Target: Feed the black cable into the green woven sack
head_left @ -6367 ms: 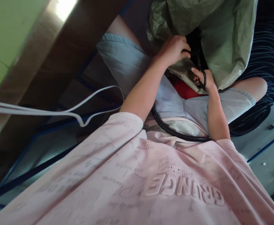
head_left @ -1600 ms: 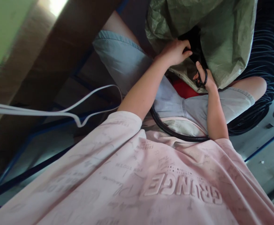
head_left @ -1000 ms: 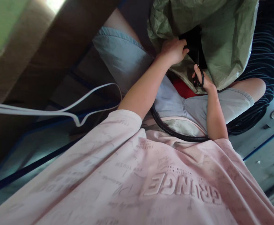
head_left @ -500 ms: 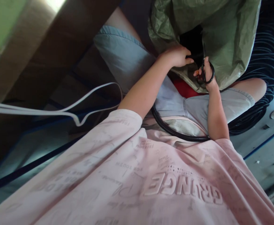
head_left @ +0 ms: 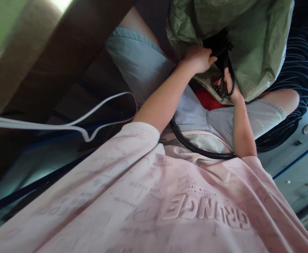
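Two bare hands work at the mouth of an olive-green sack [head_left: 256,45], upper right of ctr in the frame. The R hand [head_left: 236,95] has black scissors [head_left: 225,62], fingers wrapped thru & around the handle loops, thumb extended up along them; grip is closed on the handles, loops just below the dark opening. Blades point up into it, tips lost in the dark, so can't tell if they're apart or what they touch. L hand [head_left: 200,59] is at the opening's left edge, fingers curled, thumb near the index, just left of the scissors; too dark there to tell what, if anything, it has hold of.

The sack sits over the lap, mouth toward the wearer. A red item [head_left: 209,100] shows btwn the thighs, just under the sack's lower edge, ctr-right. Lt-blue shorts [head_left: 138,63] run upper left to right of ctr. A black ribbed hose [head_left: 196,149] curves across the waist, mid-frame. Big black coil [head_left: 298,66] fills the upper R corner, behind the sack.

Pink printed shirt [head_left: 143,189] takes up the bottom. White cord [head_left: 38,125] runs in from the L edge & loops back near the L arm.
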A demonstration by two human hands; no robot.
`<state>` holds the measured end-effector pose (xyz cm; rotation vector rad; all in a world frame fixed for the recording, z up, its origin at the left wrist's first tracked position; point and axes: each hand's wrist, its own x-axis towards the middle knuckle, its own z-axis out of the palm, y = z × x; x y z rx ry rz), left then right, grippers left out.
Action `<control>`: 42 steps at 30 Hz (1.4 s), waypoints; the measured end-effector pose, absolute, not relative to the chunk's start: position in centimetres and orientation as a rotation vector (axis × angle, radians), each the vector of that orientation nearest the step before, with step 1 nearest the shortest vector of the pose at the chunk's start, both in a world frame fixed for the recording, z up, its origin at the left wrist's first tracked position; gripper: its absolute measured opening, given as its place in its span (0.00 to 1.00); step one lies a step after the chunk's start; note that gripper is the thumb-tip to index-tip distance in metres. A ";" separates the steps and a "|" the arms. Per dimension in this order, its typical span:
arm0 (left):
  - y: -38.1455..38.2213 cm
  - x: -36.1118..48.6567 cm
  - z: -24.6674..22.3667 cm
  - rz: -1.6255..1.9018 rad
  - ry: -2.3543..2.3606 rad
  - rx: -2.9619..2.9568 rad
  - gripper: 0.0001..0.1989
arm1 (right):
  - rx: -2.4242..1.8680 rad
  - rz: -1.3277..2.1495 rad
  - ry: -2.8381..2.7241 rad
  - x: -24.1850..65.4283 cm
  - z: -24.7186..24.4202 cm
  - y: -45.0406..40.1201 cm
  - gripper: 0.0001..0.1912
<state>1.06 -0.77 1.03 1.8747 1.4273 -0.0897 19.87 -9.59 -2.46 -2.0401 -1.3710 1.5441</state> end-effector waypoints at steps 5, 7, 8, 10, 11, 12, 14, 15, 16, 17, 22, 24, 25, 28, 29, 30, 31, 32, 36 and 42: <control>-1.0 1.0 1.0 -0.073 1.418 2.064 0.19 | -2.016 1.501 -1.376 20.0 -2.5 -9.9 0.45; -1.1 1.0 1.0 -0.080 1.398 2.077 0.17 | -2.021 1.492 -1.374 20.2 -2.5 -9.9 0.45; -1.1 1.0 1.1 -0.078 1.391 2.074 0.17 | -2.032 1.489 -1.375 20.2 -2.4 -9.9 0.45; -1.1 1.0 1.1 -0.082 1.377 2.059 0.18 | -2.059 1.478 -1.380 20.2 -2.3 -9.8 0.44; -1.2 1.0 1.1 -0.093 1.373 2.050 0.18 | -2.065 1.471 -1.385 20.2 -2.3 -9.8 0.44; -1.2 1.0 1.1 -0.114 1.373 2.038 0.17 | -2.062 1.464 -1.390 20.2 -2.3 -9.8 0.44; -1.1 1.1 1.0 -0.151 1.402 2.005 0.16 | -2.044 1.459 -1.403 20.2 -2.4 -9.9 0.43; -1.1 1.2 1.0 -0.150 1.435 1.988 0.17 | -2.038 1.459 -1.408 20.2 -2.5 -9.9 0.43; -1.1 1.2 0.9 -0.137 1.467 1.977 0.18 | -2.037 1.461 -1.412 20.2 -2.5 -9.9 0.44; -1.1 1.3 0.9 -0.123 1.494 1.974 0.20 | -2.039 1.464 -1.414 20.2 -2.6 -9.8 0.44; -1.1 1.8 0.6 -0.177 1.547 2.011 0.21 | -2.003 1.475 -1.415 20.3 -2.9 -9.8 0.44; -1.1 1.9 0.5 -0.147 1.577 2.001 0.23 | -1.997 1.478 -1.421 20.4 -3.0 -9.8 0.42; -1.1 1.9 0.6 -0.124 1.591 1.995 0.23 | -1.997 1.479 -1.426 20.5 -3.0 -9.8 0.42; -1.1 1.8 0.7 -0.106 1.571 2.016 0.21 | -2.011 1.475 -1.433 20.6 -3.1 -9.7 0.40; -1.1 1.7 0.8 -0.117 1.534 2.030 0.19 | -2.026 1.468 -1.429 20.6 -3.2 -9.7 0.40; -1.2 1.6 1.0 -0.129 1.483 2.037 0.17 | -2.044 1.456 -1.425 20.6 -3.4 -9.6 0.39; -1.2 1.4 1.1 -0.138 1.431 2.034 0.15 | -2.061 1.440 -1.425 20.7 -3.5 -9.6 0.39; -1.2 1.2 1.3 -0.143 1.390 2.020 0.13 | -2.075 1.417 -1.432 20.7 -3.6 -9.6 0.39; -1.2 0.7 1.5 -0.141 1.348 1.985 0.11 | -2.040 1.346 -1.498 20.8 -3.6 -9.5 0.39; -1.2 1.1 1.3 -0.145 1.413 1.987 0.17 | -1.986 1.346 -1.468 20.7 -3.0 -9.7 0.36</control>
